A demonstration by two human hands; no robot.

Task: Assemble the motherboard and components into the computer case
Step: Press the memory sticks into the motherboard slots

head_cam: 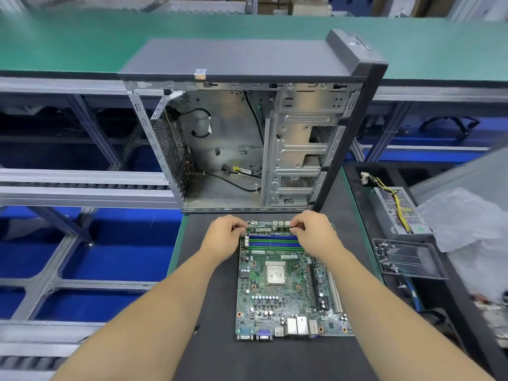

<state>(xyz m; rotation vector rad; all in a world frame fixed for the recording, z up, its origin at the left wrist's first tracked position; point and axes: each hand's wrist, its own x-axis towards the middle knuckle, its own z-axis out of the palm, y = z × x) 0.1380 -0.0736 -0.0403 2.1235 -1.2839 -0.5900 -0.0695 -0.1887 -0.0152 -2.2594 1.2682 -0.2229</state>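
- The board [286, 284] is laid flat on the dark mat [261, 358], just in front of the open case [247, 133], which stands upright with its side off and nothing mounted inside but loose cables
- A RAM stick [270, 229] is held level over the far edge of the board, beside the blue and green slots [273, 242]
- The stick's left end is pinched by the left hand [224, 237], its right end by the right hand [313, 235]; fingers of both are curled narrowly round the stick's ends
- The step in hand is judged to be the seating of this stick; whether it is already in a slot cannot be told
- The stick's notch is best matched to the slot's key before any force is used
- The end latches should be checked as open; their state is too small to be seen here
- Pressure is best given straight down at both ends together, so that the stick is not tilted
- The edges alone should be touched, the contacts and chips left alone
- The board may flex under the push; it should be kept flat on the mat
- The CPU [275, 274] sits bare in mid-board and is best kept clear of the wrists
- The PSU [398, 210] and screw tray [406, 259] lie to the right, well apart, and are not needed yet
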